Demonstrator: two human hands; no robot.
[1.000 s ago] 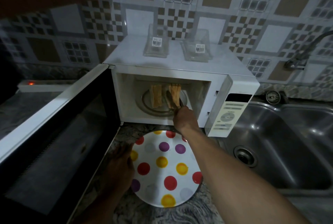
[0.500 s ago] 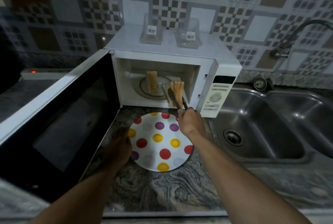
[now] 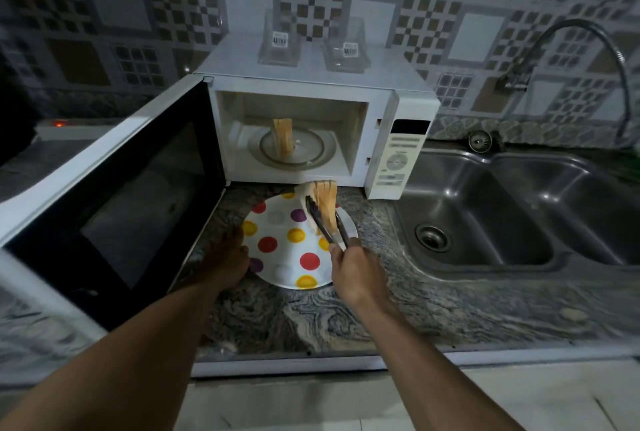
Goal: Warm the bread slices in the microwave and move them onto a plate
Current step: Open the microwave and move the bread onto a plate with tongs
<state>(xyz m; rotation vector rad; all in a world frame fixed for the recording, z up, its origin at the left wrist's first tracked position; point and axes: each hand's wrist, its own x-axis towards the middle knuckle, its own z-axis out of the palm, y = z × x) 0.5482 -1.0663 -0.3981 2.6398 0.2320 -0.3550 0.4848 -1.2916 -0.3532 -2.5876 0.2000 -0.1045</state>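
Held bread stack (image 3: 325, 202): out of the microwave (image 3: 311, 87) now; half a sec ago it was at the cavity mouth, a sec ago on the turntable (image 3: 304, 153). Now hangs over the far right part of the plate (image 3: 277, 260), slices on edge.
Tongs (image 3: 325, 222): closed on that stack from both sides, tips up and away from the person.
Right hand (image 3: 356, 271): clenched round the tong handles, pulled back toward the near right rim of the plate.
Left hand (image 3: 228, 257): lies loose at the plate's left rim, touching it, gripping nothing as far as the dim light shows; same spot as before.
Second bread stack (image 3: 283, 137): on the turntable, upright, left of centre, well apart from both hands.
Door (image 3: 114, 202): wide open to the left, unchanged.
Stack vs hands: just beyond the right hand at the tong tips; across the plate from the left hand.
Meaning for task: warming looks done; 1st stack is approx. one lowering and release from the plate, 2nd needs another trip.
Risk: slices on edge prob. topple or fan out when the tongs let go.
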